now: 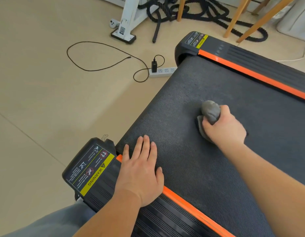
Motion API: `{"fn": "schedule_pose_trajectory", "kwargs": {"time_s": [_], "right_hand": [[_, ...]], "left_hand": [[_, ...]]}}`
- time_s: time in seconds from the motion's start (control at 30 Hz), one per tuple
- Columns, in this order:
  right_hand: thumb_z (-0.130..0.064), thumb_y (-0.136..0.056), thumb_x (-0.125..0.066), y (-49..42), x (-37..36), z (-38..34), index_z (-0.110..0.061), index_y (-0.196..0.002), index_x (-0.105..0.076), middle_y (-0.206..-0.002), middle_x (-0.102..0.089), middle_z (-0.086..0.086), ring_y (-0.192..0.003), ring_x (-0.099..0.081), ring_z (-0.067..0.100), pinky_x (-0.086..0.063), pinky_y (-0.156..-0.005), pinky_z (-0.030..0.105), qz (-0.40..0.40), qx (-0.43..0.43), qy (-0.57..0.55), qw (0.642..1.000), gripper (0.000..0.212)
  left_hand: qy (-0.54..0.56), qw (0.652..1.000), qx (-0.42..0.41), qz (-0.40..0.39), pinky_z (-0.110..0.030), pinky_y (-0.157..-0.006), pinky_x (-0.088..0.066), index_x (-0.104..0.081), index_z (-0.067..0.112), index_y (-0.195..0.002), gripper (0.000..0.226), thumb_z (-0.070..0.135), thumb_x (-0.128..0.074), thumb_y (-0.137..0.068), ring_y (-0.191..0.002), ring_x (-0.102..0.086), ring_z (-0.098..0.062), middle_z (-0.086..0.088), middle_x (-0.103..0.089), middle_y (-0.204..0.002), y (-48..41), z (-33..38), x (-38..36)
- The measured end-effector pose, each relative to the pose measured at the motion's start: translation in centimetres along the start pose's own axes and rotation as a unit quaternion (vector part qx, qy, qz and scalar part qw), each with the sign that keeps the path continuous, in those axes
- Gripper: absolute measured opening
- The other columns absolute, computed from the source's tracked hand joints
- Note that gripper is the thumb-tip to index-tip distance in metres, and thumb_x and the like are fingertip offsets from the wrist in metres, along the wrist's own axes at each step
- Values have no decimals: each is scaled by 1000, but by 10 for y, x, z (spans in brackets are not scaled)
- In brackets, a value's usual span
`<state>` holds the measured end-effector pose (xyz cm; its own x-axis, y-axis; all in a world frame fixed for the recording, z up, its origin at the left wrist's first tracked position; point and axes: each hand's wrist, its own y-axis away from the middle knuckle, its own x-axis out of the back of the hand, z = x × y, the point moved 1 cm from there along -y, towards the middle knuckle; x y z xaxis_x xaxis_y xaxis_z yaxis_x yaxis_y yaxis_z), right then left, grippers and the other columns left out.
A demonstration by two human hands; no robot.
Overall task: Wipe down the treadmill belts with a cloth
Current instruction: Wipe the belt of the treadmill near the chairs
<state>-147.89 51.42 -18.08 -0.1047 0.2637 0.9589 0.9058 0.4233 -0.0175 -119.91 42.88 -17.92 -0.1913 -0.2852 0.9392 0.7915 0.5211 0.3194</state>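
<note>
The dark textured treadmill belt (191,103) runs diagonally between two orange side strips (251,76). My right hand (224,128) grips a bunched grey cloth (210,111) and holds it down on the belt's middle. My left hand (141,170) lies flat with straight fingers on the belt's near edge, its palm over the near orange strip and the ribbed side rail.
A black end cap with a yellow warning label (90,170) sits at the treadmill's near corner. On the tan floor lie a white power strip (163,72) with a black charger and looping cable (97,55). Black battle ropes (199,12), wooden legs and a white frame stand behind.
</note>
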Motion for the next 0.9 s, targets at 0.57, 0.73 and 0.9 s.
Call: {"fn": "schedule_pose_trajectory", "kwargs": {"time_s": [0.57,0.73,0.9], "right_hand": [[-67,-85,-51,42,-2,-4,-19,-117,-36,-100,-63,15,-91,-62,41,-44,-70,42,16,-50,-10,999,59],[-66,-76,-64,140,-20,-55,-23,-113,-53,-85,-59,0,-73,-64,29,-52,-52,36,-6,180,4,984,58],[-62,-76,-60,102,-10,-19,-30,-110,-55,-89,-61,-5,-81,-66,26,-53,-56,37,-52,359,-5,932,48]], "left_hand": [[-7,1000,3,-12,-57,-126,0,3,17,-165,76,50,-20,-101,-157,18,-25,-7,16,-171,0,1,1],[-8,1000,3,-1,-57,-126,-3,-5,18,-165,78,48,-16,-95,-159,13,-24,-8,8,-173,0,1,2],[0,1000,10,13,-56,-127,-9,-18,17,-165,78,48,-20,-94,-160,3,-23,-7,-2,-173,0,-1,-2]]}}
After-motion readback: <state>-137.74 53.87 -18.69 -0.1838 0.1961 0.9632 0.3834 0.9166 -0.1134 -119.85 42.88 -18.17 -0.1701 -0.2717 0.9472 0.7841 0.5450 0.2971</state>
